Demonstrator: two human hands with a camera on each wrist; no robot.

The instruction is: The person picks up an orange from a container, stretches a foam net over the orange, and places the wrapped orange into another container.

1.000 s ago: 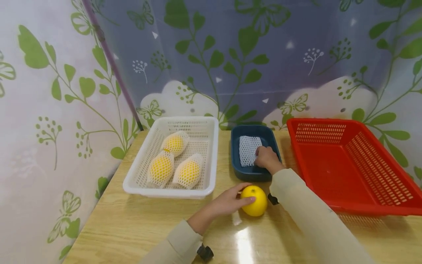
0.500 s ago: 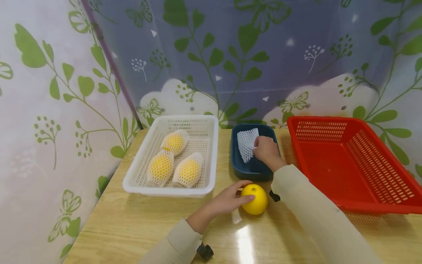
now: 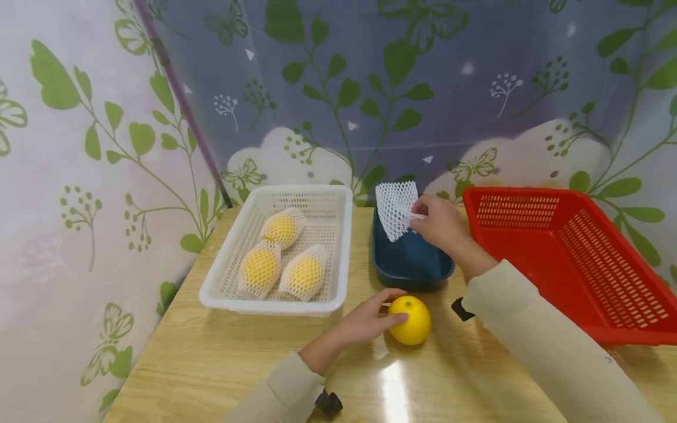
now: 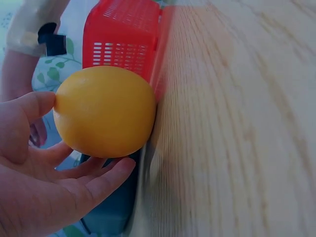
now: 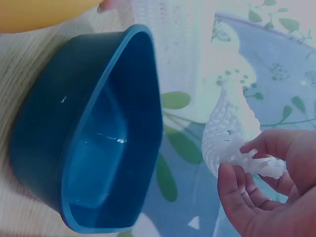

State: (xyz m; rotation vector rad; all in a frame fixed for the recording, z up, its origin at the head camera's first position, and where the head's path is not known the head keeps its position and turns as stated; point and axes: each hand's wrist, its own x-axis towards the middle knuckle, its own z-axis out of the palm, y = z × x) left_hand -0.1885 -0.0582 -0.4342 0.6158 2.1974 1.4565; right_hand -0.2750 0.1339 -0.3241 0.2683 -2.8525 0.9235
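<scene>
My left hand (image 3: pixel 365 320) holds a round yellow citrus fruit (image 3: pixel 409 321) on the table, thumb on one side and fingers round the other. The left wrist view shows the thumb and fingertips touching the fruit (image 4: pixel 104 112). Above a dark blue bin (image 3: pixel 412 267), my right hand (image 3: pixel 440 222) pinches the edge of a white foam fruit net (image 3: pixel 396 207). In the right wrist view the net (image 5: pixel 229 123) hangs tapered and limp from thumb and fingers, beside the bin (image 5: pixel 49 128), whose visible inside is bare.
To the left stands a white basket (image 3: pixel 338 247) with 3 yellow fruits (image 3: pixel 305 275) in foam nets. A red basket (image 3: pixel 534 276) stands right of the bin, close to the right forearm. A patterned cloth backdrop (image 3: pixel 328 70) rises behind the wooden table (image 3: pixel 211 352).
The right hand has lifted the foam net out of the blue bin, up and slightly right. The left hand and fruit have stayed in place.
</scene>
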